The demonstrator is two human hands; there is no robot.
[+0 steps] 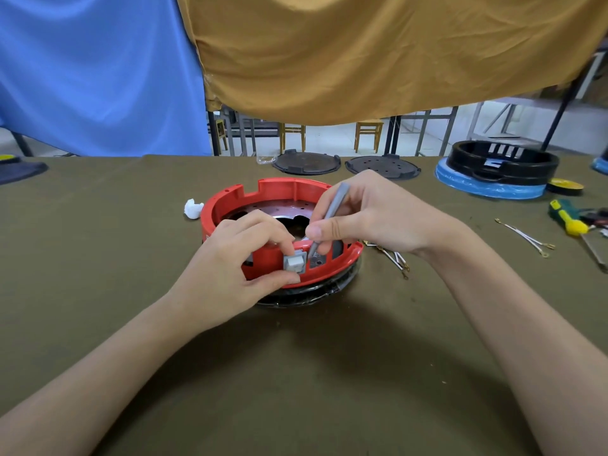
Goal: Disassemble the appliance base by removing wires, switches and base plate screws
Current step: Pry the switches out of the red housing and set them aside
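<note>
While the left hand (230, 271) is pinching the square grey switch (294, 262) in the round red plastic base (273, 192), right-hand (368, 215) fingers are clamping a slim grey tool (330, 212) just beside it.

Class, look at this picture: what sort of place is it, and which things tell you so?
Probably a workshop for taking appliances apart: a cloth-covered bench, a red base under the hands, loose wires and spare black bases at the far edge.

Both hands crowd the near wall of the red base (230, 205). Loose wires (393, 258) lie just right of it, a white wad (193, 208) just left. Bare tablecloth (98, 258) spreads left and in front.
</note>
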